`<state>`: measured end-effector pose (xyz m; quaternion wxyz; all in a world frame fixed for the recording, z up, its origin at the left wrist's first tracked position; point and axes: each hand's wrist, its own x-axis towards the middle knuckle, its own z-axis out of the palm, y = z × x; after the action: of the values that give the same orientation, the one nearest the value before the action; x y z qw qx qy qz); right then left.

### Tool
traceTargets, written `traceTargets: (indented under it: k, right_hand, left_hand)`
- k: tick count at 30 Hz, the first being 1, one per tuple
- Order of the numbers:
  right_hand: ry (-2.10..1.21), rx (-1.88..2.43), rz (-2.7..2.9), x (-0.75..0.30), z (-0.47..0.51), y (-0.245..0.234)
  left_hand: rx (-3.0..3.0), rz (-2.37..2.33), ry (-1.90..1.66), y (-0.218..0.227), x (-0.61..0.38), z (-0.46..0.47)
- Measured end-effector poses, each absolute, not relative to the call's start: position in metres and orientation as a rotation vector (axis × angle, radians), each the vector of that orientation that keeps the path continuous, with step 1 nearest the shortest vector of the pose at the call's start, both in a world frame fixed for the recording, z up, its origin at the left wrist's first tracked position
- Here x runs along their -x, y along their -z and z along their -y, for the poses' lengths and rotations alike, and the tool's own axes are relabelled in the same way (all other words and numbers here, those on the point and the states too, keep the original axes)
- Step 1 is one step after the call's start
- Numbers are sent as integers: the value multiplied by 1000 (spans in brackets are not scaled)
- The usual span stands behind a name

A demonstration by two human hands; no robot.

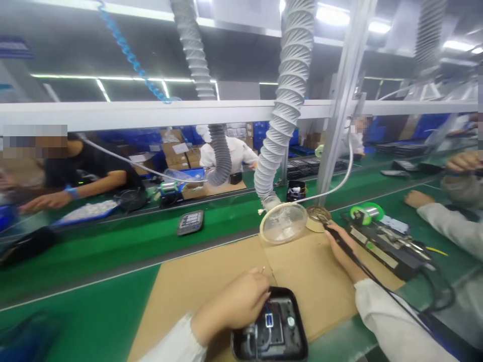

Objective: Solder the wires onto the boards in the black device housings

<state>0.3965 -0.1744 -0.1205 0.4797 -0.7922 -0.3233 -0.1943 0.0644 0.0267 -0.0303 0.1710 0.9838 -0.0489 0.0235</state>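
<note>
My right hand (341, 249) is wrapped round a soldering iron (341, 240), whose cable trails back over the sleeve. The iron's front end is at a round tin (318, 217) with rough brownish filling; whether the tip touches it I cannot tell. In front of me a black plastic housing (300, 322) lies open side up, with wires, a small blue-and-white part (269, 320) and a round silvery piece (290, 322) inside. My left hand (239, 299) is closed at the housing's upper left edge. A thin tip shows above its fingers, but what they hold is hidden.
A clear fume funnel (285, 223) hangs on a grey hose (285, 100) above the cardboard sheet (196, 281). At right stand a soldering station (381, 246) and green solder spool (366, 213). Another housing (190, 222) lies on the green conveyor (143, 234). Co-workers sit opposite and at right.
</note>
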Motion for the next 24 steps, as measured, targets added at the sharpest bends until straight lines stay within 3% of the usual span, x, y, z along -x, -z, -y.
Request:
traceTargets:
  k: [24]
  right_hand:
    - [452, 1914, 553, -399, 173, 117]
  left_hand:
    - [-2730, 69, -160, 38, -64, -27]
